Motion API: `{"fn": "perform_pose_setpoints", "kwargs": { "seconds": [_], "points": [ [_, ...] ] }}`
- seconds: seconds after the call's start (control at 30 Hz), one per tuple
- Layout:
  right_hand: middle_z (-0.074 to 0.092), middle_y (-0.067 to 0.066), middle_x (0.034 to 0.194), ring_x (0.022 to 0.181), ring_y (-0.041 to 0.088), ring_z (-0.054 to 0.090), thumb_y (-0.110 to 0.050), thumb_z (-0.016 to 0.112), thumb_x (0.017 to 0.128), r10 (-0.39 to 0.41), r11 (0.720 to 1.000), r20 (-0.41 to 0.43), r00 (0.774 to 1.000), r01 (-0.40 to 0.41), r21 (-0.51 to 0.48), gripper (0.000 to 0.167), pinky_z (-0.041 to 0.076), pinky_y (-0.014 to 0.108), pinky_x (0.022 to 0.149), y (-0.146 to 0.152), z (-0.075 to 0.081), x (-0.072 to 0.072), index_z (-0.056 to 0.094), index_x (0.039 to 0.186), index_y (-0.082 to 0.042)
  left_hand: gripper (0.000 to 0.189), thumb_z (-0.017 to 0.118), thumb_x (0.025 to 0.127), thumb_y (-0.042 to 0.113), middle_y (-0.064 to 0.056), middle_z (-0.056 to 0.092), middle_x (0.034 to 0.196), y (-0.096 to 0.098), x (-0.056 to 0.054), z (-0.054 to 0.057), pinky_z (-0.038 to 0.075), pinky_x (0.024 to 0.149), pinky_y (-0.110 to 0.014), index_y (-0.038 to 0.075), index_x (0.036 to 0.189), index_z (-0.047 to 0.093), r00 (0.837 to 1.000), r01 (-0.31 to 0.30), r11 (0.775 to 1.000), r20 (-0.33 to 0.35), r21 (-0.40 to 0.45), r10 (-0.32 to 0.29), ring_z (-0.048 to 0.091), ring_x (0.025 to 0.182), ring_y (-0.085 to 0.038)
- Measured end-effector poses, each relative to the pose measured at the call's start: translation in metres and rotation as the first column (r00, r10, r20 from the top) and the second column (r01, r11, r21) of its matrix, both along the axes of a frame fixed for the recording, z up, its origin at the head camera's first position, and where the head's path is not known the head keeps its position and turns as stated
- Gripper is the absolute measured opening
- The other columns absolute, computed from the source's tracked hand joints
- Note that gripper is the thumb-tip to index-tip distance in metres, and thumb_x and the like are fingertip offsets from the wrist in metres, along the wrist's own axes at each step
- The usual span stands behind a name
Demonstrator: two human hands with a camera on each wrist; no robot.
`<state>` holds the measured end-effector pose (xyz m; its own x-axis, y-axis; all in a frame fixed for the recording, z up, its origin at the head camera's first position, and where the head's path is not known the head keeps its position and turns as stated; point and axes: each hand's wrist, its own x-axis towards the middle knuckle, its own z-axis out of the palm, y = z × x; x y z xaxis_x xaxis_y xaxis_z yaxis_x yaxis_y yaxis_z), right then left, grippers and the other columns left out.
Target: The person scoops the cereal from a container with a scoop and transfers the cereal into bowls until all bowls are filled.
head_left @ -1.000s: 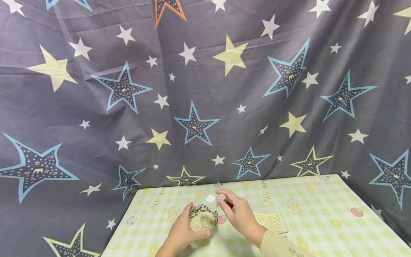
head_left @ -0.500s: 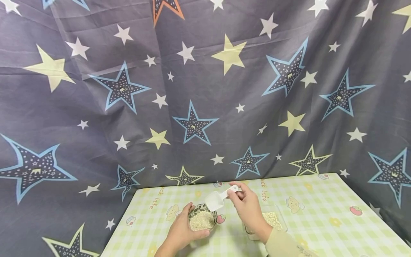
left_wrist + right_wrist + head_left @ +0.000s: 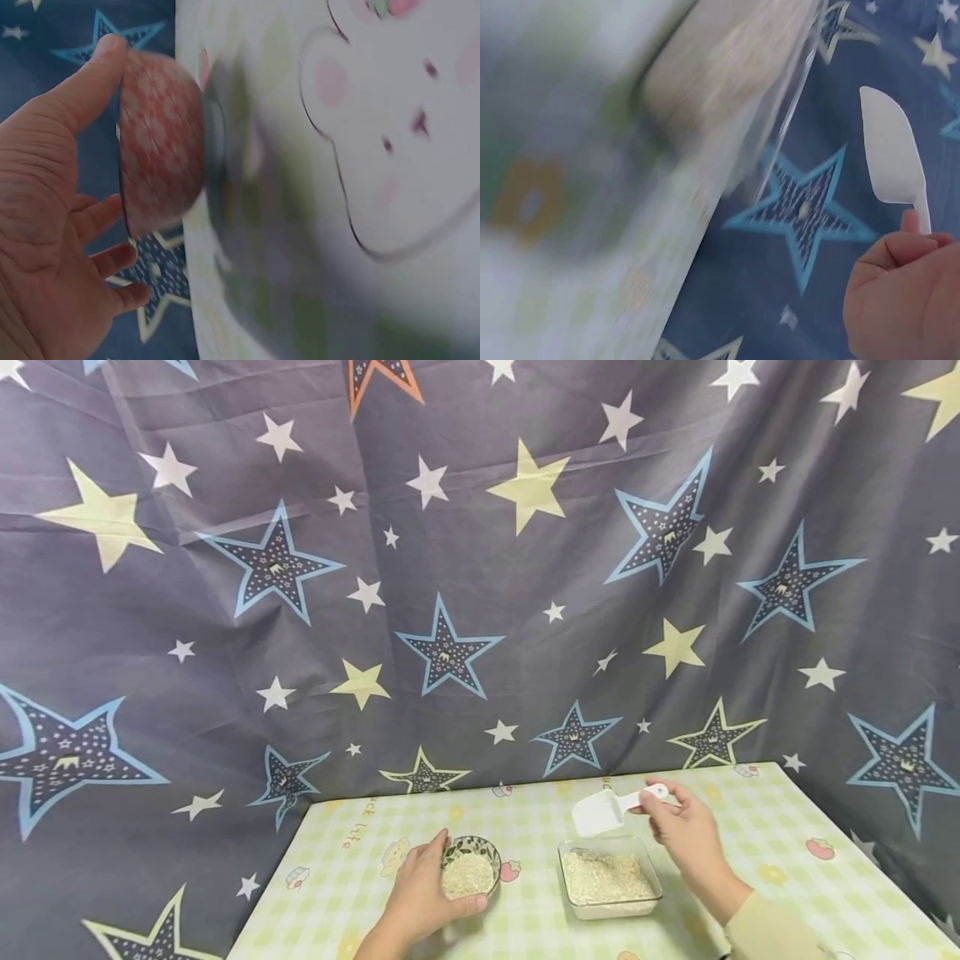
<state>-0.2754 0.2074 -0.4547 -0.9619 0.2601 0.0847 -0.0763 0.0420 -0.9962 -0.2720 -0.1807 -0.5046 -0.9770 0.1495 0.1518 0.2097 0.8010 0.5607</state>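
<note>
My left hand (image 3: 424,890) grips a small round bowl (image 3: 491,870) by its rim, thumb on the near side and fingers on the far side. Pale oat flakes (image 3: 468,875) lie inside it. The left wrist view shows the bowl's outside (image 3: 161,142) with a red and white flower pattern. In my right hand (image 3: 688,835) is the handle of a white scoop (image 3: 597,813), pinched between thumb and fingers. The scoop hangs above the far edge of a clear rectangular container (image 3: 611,911), which holds more oat flakes (image 3: 606,875).
A green and white checked tablecloth (image 3: 525,935) with cartoon prints covers the table. Behind the table hangs a dark grey curtain (image 3: 480,568) with stars. The container stands to the right of the bowl, with a strip of cloth between them.
My right hand has carried the scoop from over the bowl rightward to above the container, uncovering the container from behind the arm. The left hand stays on the bowl.
</note>
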Motion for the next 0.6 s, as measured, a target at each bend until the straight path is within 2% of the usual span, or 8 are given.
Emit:
{"fn": "perform_pose_setpoints", "kwargs": {
  "seconds": [0.13,0.23,0.33,0.5,0.6],
  "points": [
    [0.079,-0.017,0.076,0.057,0.001,0.051,-0.02,0.065,0.108,-0.025,0.999,0.05,0.998,0.024,0.036,0.031,0.044,0.017,0.053,0.03,-0.004,0.006,0.058,0.136,-0.01,0.125,0.093,0.07,0.065,-0.023,0.051,0.161,0.019,0.002,0.008,0.039,0.117,-0.076,0.003,0.164,0.039,0.996,0.079,0.997,-0.05,-0.006,-0.079,0.042,0.151,-0.051],
    [0.078,-0.016,0.075,0.059,0.001,0.053,-0.021,0.067,0.107,-0.034,0.999,0.073,0.997,0.031,0.042,0.025,0.046,0.017,0.054,0.041,-0.008,0.01,0.061,0.13,-0.014,0.124,0.09,0.072,0.069,-0.021,0.05,0.163,0.04,0.005,0.013,0.037,0.117,-0.079,0.006,0.165,0.037,0.987,0.154,0.988,-0.051,-0.008,-0.154,0.038,0.154,-0.05],
    [0.078,-0.016,0.073,0.058,0.0,0.052,-0.02,0.068,0.106,-0.037,0.998,0.081,0.996,0.033,0.049,0.024,0.045,0.016,0.053,0.044,-0.012,0.011,0.062,0.129,-0.014,0.123,0.089,0.073,0.069,-0.02,0.05,0.163,0.063,0.007,0.015,0.037,0.117,-0.078,0.007,0.165,0.037,0.976,0.216,0.976,-0.043,0.004,-0.215,0.037,0.155,-0.048],
    [0.079,-0.015,0.075,0.056,0.001,0.05,-0.02,0.067,0.107,-0.017,0.996,0.091,0.996,0.009,0.091,0.039,0.044,0.017,0.053,0.04,-0.021,0.01,0.057,0.141,-0.003,0.121,0.09,0.072,0.069,-0.013,0.054,0.163,0.099,0.006,0.01,0.041,0.121,-0.069,0.008,0.164,0.04,0.962,0.265,0.964,-0.068,-0.017,-0.265,0.042,0.154,-0.041],
    [0.08,-0.01,0.078,0.055,0.002,0.048,-0.018,0.067,0.106,0.002,0.995,0.097,0.995,-0.012,0.102,0.043,0.042,0.017,0.052,0.036,-0.024,0.011,0.055,0.144,-0.001,0.122,0.091,0.07,0.068,-0.009,0.055,0.162,0.115,0.003,0.003,0.043,0.121,-0.067,0.007,0.163,0.041,0.958,0.281,0.96,-0.051,-0.008,-0.281,0.045,0.152,-0.039]
  ]
}}
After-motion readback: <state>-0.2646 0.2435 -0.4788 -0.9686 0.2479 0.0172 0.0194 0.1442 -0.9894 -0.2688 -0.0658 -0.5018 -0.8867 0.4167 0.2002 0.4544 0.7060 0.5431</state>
